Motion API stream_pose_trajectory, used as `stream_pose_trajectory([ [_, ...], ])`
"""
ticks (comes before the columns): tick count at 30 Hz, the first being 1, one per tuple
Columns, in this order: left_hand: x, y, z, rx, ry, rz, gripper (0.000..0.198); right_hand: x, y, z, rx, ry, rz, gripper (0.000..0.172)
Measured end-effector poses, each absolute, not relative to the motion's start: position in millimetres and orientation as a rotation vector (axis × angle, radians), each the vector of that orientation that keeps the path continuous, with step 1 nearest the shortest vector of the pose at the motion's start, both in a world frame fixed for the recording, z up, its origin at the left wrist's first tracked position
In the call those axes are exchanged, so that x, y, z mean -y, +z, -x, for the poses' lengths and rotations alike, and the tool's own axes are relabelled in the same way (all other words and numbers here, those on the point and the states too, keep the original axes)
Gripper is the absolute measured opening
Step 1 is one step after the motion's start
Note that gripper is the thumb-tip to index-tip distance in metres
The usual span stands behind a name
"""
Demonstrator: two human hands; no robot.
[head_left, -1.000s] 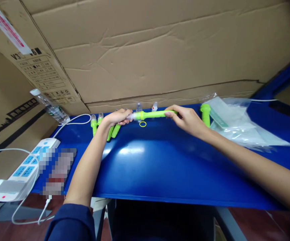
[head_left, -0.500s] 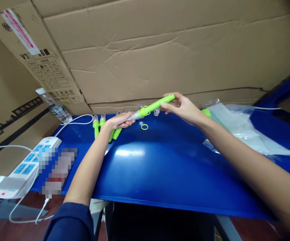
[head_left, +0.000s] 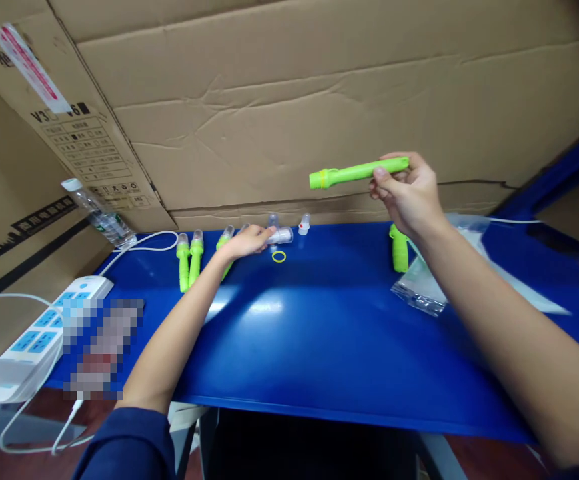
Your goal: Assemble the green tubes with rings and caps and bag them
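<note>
My right hand (head_left: 409, 193) is raised above the table, closed on the plain end of a green plastic tube (head_left: 352, 173). The tube's threaded end, with a yellow ring behind it, points left. Low over the table, my left hand (head_left: 247, 241) pinches a clear cap (head_left: 283, 235) with something white inside. A yellow ring (head_left: 279, 257) lies just below that cap. Another clear cap (head_left: 304, 225) with a white base stands to its right. Several green tubes with clear caps, such as this capped tube (head_left: 196, 259), lie left of and partly behind my left hand.
A short green piece (head_left: 399, 250) and a clear plastic bag (head_left: 429, 287) lie on the right of the blue table (head_left: 289, 340). At the left are a power strip (head_left: 44, 333), a blurred-out phone-like object (head_left: 104, 347), cables and a water bottle (head_left: 100, 215). Cardboard (head_left: 319, 87) walls the back.
The green tube and the clear cap have come apart. My right hand has moved up and right with the tube; my left hand keeps the cap near the table.
</note>
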State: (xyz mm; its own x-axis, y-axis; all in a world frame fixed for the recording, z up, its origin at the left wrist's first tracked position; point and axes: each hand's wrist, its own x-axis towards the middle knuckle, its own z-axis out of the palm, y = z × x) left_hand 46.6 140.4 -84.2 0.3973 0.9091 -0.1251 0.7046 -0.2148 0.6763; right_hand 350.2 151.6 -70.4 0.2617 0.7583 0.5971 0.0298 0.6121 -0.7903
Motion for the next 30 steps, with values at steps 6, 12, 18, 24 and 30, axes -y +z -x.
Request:
stream_pose_trajectory([
  [6, -153, -83, -111, -1.606, 0.266, -2.428, 0.038, -153, -65, -365, 1.245, 0.536, 0.830, 0.057],
  [12, -172, -77, -143, -1.553, 0.184, -2.509, 0.034, -146, -58, -362, 1.289, 0.507, 0.842, 0.055],
  [18, -170, -53, -145, -1.535, 0.343, -2.528, 0.032, -145, -56, -362, 1.268, 0.508, 0.842, 0.061],
  [24, -147, -20, -107, -1.654, 0.465, -2.598, 0.025, -151, -62, -364, 1.258, 0.464, 0.864, 0.061],
  [30, -159, -52, -74, -1.887, 0.046, -2.315, 0.032, -156, -69, -361, 1.266, 0.470, 0.816, 0.059],
])
